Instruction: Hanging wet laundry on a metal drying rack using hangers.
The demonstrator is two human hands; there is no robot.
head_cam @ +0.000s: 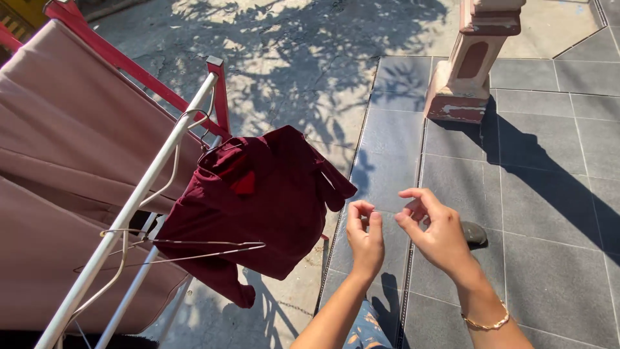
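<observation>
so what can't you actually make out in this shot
Head view:
- Whether the left hand pinches anything: too small to tell between its fingertips.
- The shoe: mostly hidden behind the right hand.
- The drying rack: its base is cut off by the bottom edge.
- The pillar: its top is cut off.

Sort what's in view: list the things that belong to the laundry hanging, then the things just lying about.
Part of the job:
maroon shirt on a hanger
drying rack
empty wire hanger
pink sheet over the rack
left hand and right hand, both empty

Just there:
pillar base
dark stone on the tiles
</observation>
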